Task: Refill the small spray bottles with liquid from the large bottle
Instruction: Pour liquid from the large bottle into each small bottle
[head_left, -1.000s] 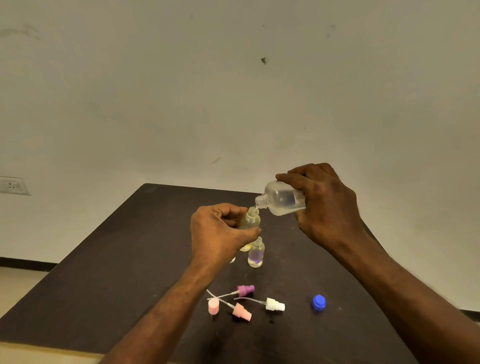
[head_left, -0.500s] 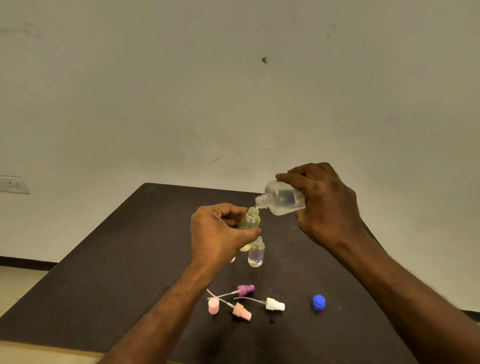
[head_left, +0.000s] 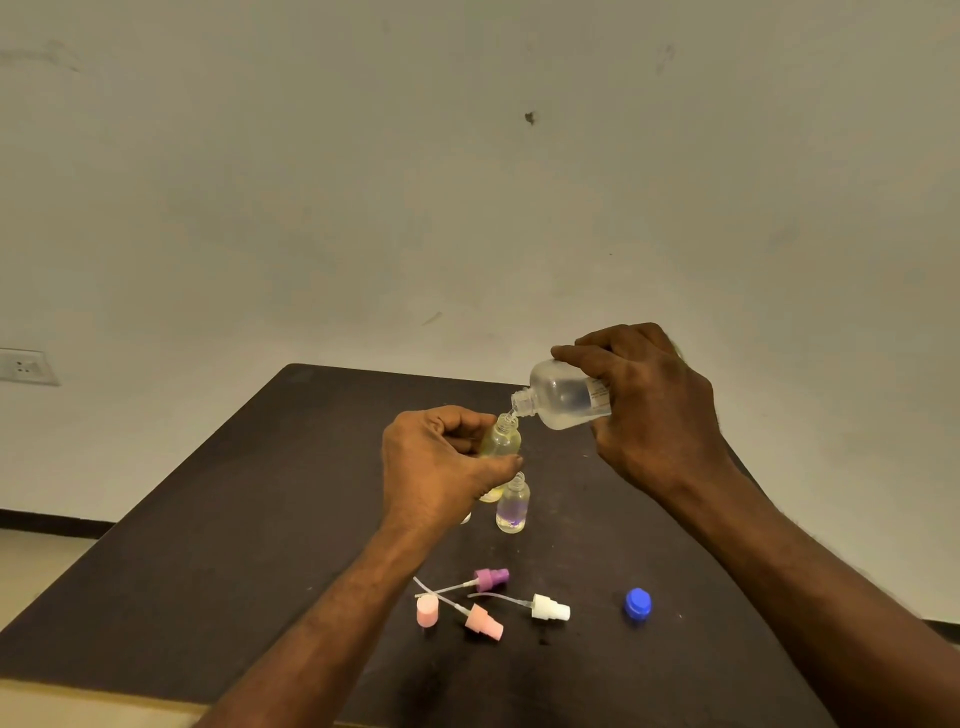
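Scarcely anything differed from half a second earlier: the right hand (head_left: 654, 410) still gripped the large translucent plastic bottle (head_left: 563, 397), tilted with its open neck pointing left and down, and the left hand (head_left: 441, 462) still held the small clear yellowish spray bottle (head_left: 501, 439) upright in a pinch of thumb and fingers. The large bottle's mouth sat just above the small one's neck, a thin stream of liquid joining them; both were held above the middle of the bench.

The dark brown flat bench (head_left: 208, 545) stood against a plain pale wall (head_left: 467, 182) bearing a small dark mark, with a white wall socket (head_left: 26, 366) at far left.

Two more small bottles showed behind and below the left hand: a small clear bottle with a purple tint at its base (head_left: 512, 506) standing upright, and a yellowish one (head_left: 491, 493) mostly hidden, making three small bottles in view. Nearer lay three spray heads with dip tubes, one purple (head_left: 491, 578), one pink (head_left: 484, 621) and one white (head_left: 550, 608), plus one pink cylindrical cap (head_left: 427, 610) and one blue screw cap (head_left: 638, 604) to the right.
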